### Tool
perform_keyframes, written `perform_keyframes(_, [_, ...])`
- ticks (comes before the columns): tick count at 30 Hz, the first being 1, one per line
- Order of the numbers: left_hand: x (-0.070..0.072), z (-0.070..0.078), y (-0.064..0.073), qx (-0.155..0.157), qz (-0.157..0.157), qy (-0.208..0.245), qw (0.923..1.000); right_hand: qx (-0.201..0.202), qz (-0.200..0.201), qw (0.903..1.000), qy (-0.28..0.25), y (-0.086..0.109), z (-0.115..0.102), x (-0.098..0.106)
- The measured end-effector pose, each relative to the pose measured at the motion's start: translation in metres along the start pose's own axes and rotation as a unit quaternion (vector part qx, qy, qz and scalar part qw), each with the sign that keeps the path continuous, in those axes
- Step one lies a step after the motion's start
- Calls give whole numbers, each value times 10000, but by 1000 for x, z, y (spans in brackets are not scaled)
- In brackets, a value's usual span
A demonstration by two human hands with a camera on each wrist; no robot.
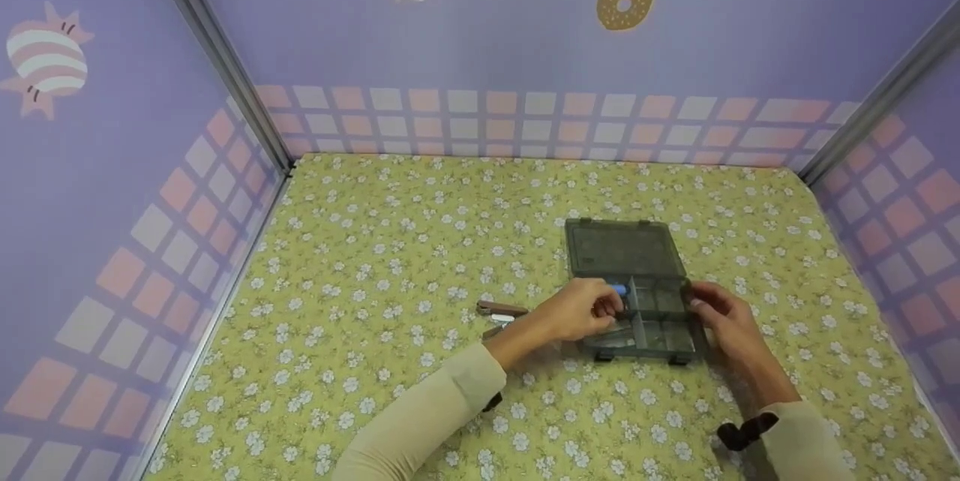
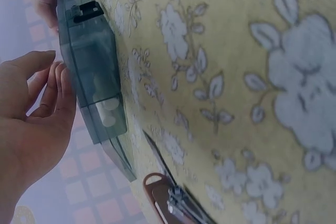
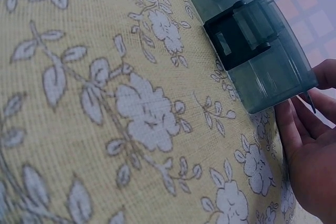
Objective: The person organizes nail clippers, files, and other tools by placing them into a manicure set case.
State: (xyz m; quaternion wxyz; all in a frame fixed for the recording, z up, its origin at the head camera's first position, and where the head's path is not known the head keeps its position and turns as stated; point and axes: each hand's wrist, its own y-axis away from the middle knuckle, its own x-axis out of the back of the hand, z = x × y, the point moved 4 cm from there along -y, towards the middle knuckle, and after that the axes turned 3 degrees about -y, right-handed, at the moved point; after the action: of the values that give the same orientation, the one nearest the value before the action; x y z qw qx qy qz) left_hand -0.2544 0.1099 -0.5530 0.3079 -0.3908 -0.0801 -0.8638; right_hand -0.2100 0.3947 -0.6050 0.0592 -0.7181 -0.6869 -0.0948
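Observation:
A translucent dark green compartment box point(image 1: 660, 352) lies on the table with its lid point(image 1: 626, 248) laid back. My left hand point(image 1: 581, 310) is over its left compartment, fingers loosely bent, tips right at the rim in the left wrist view; nothing shows in its grasp. Just past those fingers, a blue item point(image 1: 619, 289) sits inside. White rounded pieces point(image 2: 107, 111) show through the box wall. With thumb over the rim and fingers against the outside, my right hand point(image 1: 724, 316) grips the box's right edge.
Left of the box, partly behind my left forearm, lie a brown-handled tool point(image 1: 501, 308) and a small silver-white piece point(image 1: 502, 319). In the left wrist view, a pointed metal piece point(image 2: 157, 153) lies beside them. Floral cloth point(image 1: 375, 241) covers the table; patterned walls enclose it.

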Motion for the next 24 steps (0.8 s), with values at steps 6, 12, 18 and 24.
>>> perform_keyframes(6, [21, -9, 10, 177, 165, 125, 9996, 10, 27, 10000, -34, 0, 0, 0])
perform_keyframes(12, [38, -28, 26, 489, 207, 135, 9985, -2, 5, 10000, -7, 0, 1, -1])
perform_keyframes(18, [50, -47, 41, 693, 264, -61, 9972, 24, 32, 10000, 73, 0, 2, 0])
perform_keyframes(24, [59, -62, 56, 1063, 221, 83, 9941, 68, -31, 10000, -13, 0, 2, -1])
